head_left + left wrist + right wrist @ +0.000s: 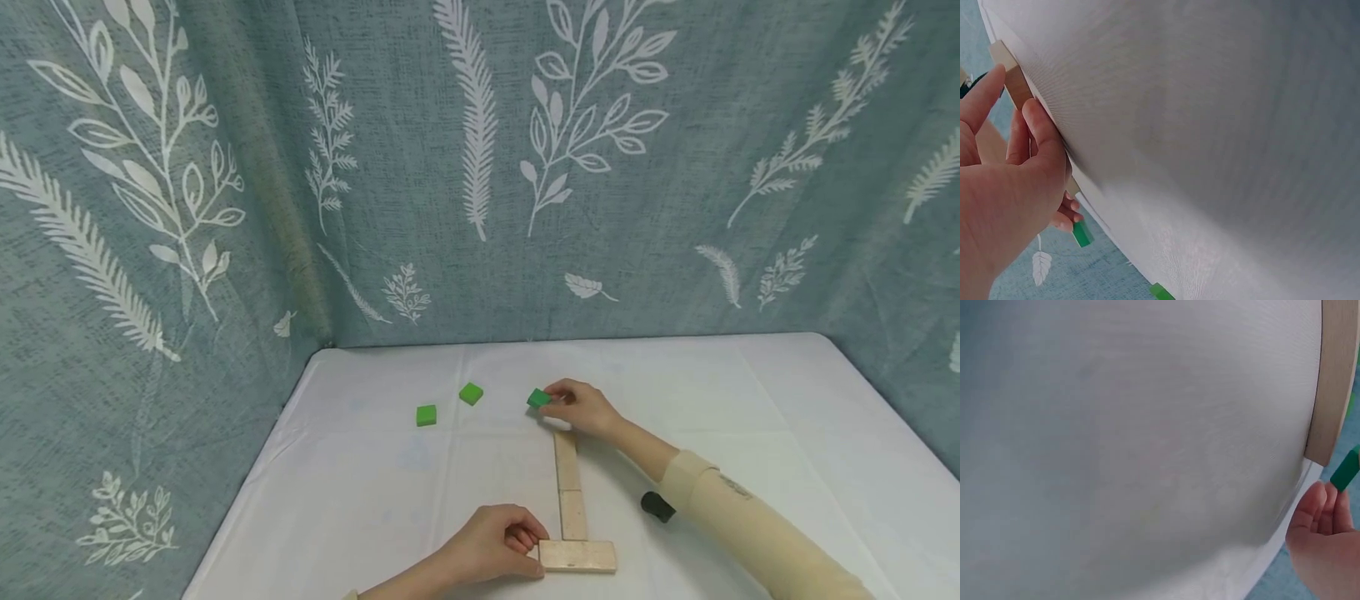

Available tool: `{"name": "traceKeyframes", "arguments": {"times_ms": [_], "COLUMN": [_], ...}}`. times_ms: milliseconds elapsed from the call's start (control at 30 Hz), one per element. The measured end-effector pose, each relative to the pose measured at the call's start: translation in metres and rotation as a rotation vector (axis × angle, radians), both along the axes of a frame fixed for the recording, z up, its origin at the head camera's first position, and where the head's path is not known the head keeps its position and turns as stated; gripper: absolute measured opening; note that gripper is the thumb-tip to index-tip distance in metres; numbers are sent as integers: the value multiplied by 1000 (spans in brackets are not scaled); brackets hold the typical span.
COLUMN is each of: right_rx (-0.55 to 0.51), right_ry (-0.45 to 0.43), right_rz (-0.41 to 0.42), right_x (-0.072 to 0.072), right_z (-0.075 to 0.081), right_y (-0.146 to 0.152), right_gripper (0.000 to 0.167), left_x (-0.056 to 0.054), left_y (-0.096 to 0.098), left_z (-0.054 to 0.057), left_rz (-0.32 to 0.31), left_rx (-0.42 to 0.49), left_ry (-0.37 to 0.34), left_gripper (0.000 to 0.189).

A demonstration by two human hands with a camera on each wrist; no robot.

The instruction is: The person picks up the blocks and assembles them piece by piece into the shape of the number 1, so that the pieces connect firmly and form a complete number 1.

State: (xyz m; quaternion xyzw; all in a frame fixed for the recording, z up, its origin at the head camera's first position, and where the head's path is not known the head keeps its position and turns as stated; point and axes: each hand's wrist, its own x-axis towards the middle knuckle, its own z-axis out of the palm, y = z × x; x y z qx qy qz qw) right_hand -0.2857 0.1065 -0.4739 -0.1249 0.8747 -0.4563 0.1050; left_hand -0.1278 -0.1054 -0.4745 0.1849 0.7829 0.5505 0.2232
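My right hand [587, 408] pinches a small dark green block [538, 398] between thumb and fingers. That block is just beyond the far end of a line of two pale wooden blocks [567, 467]. Across the near end of the line lies another wooden block [577, 556], forming an upside-down T. My left hand [501, 542] holds this crosswise block by its left end, thumb at the near corner and fingers at the far one. In the left wrist view the fingertips touch the wooden block [1016, 81]. The right wrist view shows the green block [1346, 469] at the fingertips.
Two lighter green blocks, one nearer [426, 415] and one farther back [471, 393], lie left of the wooden line. A black cylinder-like object [657, 507] is partly behind the right sleeve. Patterned curtains [420, 167] stand around the white-covered table [360, 500].
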Motion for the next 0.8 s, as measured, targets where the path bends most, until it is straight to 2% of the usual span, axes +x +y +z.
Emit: {"name": "traceKeyframes", "arguments": {"times_ms": [800], "right_rx": [12], "right_ry": [11], "right_rz": [-6], "right_x": [18], "right_z": [-3], "right_y": [25], "right_gripper": [37], "left_x": [1], "left_y": [1], "left_z": [1], "left_rz": [7], "left_rx": [-16], "left_ry": [2], "left_gripper": [26]}}
